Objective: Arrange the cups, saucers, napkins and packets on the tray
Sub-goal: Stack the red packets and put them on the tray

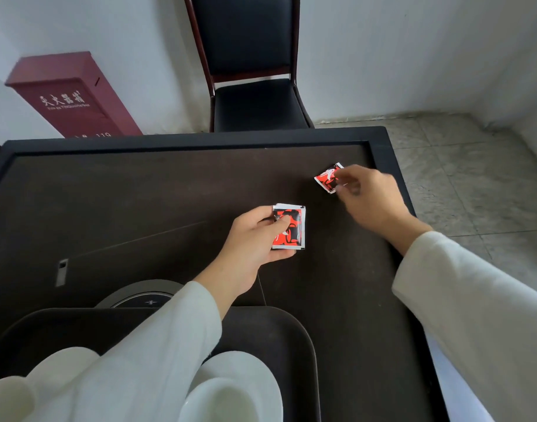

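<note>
Dark table (139, 193) with a raised black rim. Black padded chair (249, 99) with a dark red frame, behind the far edge. Red box (66, 95) with white characters at left, against the white wall (413, 56). Grey tiled floor (474, 166) at right. Round dark disc (139, 295) on the tabletop, small metal plate (62, 271) to its left.

Red-black-white packets (288, 228), dark brown table (139, 193), white sleeves (157, 345)
</note>
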A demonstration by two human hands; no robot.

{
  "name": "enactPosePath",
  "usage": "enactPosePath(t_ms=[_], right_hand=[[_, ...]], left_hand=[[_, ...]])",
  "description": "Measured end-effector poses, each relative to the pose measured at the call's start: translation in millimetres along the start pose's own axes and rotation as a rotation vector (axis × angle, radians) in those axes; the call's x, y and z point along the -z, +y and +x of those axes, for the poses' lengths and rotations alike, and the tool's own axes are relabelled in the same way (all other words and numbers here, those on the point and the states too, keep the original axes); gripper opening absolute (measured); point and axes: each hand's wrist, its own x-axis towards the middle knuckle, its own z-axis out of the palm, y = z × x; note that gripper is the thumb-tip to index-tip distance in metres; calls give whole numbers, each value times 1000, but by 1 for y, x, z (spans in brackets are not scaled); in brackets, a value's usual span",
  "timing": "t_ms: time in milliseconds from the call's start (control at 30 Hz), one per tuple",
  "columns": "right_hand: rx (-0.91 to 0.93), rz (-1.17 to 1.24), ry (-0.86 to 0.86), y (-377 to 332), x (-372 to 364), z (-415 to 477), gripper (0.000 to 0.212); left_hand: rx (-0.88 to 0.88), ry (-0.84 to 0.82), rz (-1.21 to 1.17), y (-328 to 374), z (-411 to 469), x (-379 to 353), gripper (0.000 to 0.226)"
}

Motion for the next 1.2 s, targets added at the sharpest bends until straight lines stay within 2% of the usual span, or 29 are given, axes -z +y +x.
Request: enactPosePath(t_ms=[167,267,400,533,633,700,767,833,933,1200], right_hand=[[154,-338,-170,19,3,37,55],[189,-410,-300,22,-2,49,71],[178,-415,-355,23,-9,51,73],[121,-344,-226,24,-6,48,59],[-33,-119,-70,23,-1,43,31],[-249,304,-58,20,1,34,18],[-388,756,-69,12,3,22,7],[-431,983,-57,7,5,8,5],[-465,1160,-69,2,10,-14,6],[-425,1281,-123,-8,23,-53,15]], left_hand=[[21,-6,51,-4,10,-6,24],[34,-6,62,-7,16,-5,24],[40,-7,58,-12,21,-3,19],[42,4,33,-14,21,-1,16],[34,14,32,-14,20,0,17],[23,17,38,-13,19,-1,18],[20,21,43,-12,16,-1,17],[19,36,28,-12,12,0,18],[20,42,-4,-11,2,-3,17],[12,-3,-38,-3,-30,-10,22]])
